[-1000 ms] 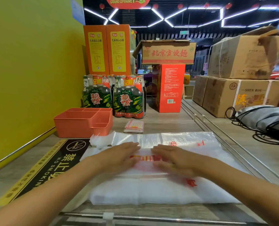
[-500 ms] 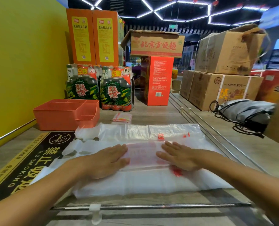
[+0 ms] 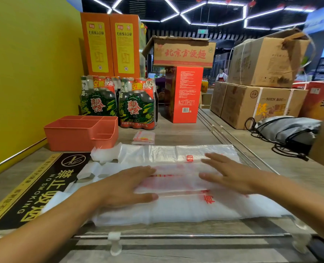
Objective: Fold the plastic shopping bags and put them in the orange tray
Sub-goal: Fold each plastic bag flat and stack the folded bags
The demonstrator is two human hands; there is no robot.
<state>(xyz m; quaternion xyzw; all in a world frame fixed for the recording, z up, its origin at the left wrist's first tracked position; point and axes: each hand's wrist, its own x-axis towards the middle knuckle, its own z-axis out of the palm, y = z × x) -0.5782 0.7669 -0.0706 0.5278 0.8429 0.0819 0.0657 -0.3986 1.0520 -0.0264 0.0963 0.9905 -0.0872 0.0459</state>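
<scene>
Rail: a metal rail point(image 3: 176, 236) runs across the bottom of the frame, at the near edge of the wooden counter point(image 3: 176, 133).
Left hand: the left hand point(image 3: 123, 186), lower centre, lies flat with straight fingers, pressing on the plastic bags.
Right hand: the right hand point(image 3: 231, 174), right of centre, is spread flat too, palm down on the same stack.
Plastic bags: the white plastic bags point(image 3: 176, 209) with red print lie spread across the lower middle of the frame.
Sign: a black no-smoking sign point(image 3: 34, 190) lies at lower left, partly under the bags.
Folded bag: a small folded bag point(image 3: 144, 137) sits just beyond the stack, centre frame.
Orange tray: the orange tray point(image 3: 72, 137) stands at middle left, near the yellow wall point(image 3: 24, 73).
Bottles: two bottle packs point(image 3: 119, 103) stand behind the tray.
Boxes: cardboard boxes point(image 3: 261, 82) are stacked at upper right.
</scene>
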